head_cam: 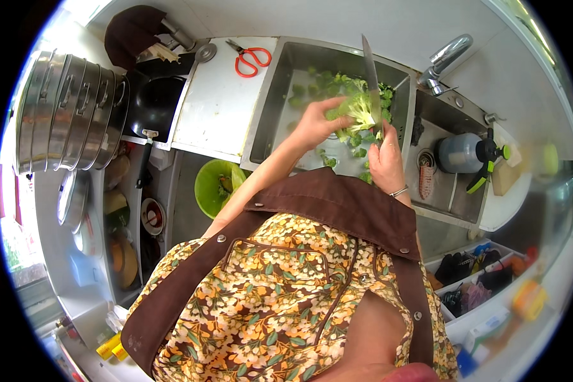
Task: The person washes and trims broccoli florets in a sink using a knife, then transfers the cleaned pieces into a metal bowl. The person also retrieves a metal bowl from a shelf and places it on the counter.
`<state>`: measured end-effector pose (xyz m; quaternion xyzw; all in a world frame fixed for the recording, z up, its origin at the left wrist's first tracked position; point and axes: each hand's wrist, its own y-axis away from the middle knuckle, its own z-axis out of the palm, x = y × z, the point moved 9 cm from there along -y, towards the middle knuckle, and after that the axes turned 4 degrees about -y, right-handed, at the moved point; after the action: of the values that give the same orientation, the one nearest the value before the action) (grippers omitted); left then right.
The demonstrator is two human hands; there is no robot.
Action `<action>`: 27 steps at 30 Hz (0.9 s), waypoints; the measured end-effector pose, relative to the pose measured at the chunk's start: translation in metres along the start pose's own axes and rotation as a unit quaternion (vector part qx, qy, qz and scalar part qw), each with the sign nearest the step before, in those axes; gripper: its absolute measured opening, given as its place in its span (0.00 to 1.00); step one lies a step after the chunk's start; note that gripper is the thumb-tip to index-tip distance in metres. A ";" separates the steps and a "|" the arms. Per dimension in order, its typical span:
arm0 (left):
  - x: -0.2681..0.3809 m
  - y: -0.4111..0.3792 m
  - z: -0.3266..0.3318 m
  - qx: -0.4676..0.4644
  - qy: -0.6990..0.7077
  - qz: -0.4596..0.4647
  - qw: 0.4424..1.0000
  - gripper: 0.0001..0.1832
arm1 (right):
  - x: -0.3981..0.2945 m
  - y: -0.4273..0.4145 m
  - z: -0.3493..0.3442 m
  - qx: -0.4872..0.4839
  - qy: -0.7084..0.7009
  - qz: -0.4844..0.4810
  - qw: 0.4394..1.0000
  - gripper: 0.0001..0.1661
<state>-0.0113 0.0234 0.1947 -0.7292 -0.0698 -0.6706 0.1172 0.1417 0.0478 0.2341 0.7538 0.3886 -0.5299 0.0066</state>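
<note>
Over a stainless-steel sink (277, 90), my left hand (317, 123) holds a head of broccoli (360, 110) with its pale cut stems turned to the right. My right hand (387, 160) grips a kitchen knife (371, 71) by the handle, which the fingers mostly cover. The blade points away from me and stands at the right side of the broccoli, touching it or very near; which of the two I cannot tell. Cut broccoli florets (356, 140) lie below and around both hands in the sink.
Red-handled scissors (252, 61) lie on the white counter (215, 100) to the left. A faucet (441, 62) rises behind a second basin (451, 191) holding a spray bottle (461, 153). A green bin (210, 188) stands below the counter, and a black wok (157, 102) is farther left.
</note>
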 end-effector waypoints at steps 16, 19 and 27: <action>-0.012 0.011 0.025 -0.041 0.186 -0.067 0.979 0.20 | 0.065 0.007 0.005 0.085 -0.431 0.259 0.860 0.14; -0.019 0.012 0.024 -0.037 0.152 -0.094 0.983 0.22 | 0.072 0.014 0.002 0.117 -0.503 0.275 0.811 0.14; -0.028 0.000 0.014 -0.052 -0.209 -0.032 0.976 0.29 | 0.077 0.021 0.008 0.104 -0.596 0.306 0.735 0.15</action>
<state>0.0001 0.0288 0.1661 -0.8556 -0.0814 -0.5096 0.0402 0.1581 0.0739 0.1605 0.3575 -0.0041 -0.8774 0.3199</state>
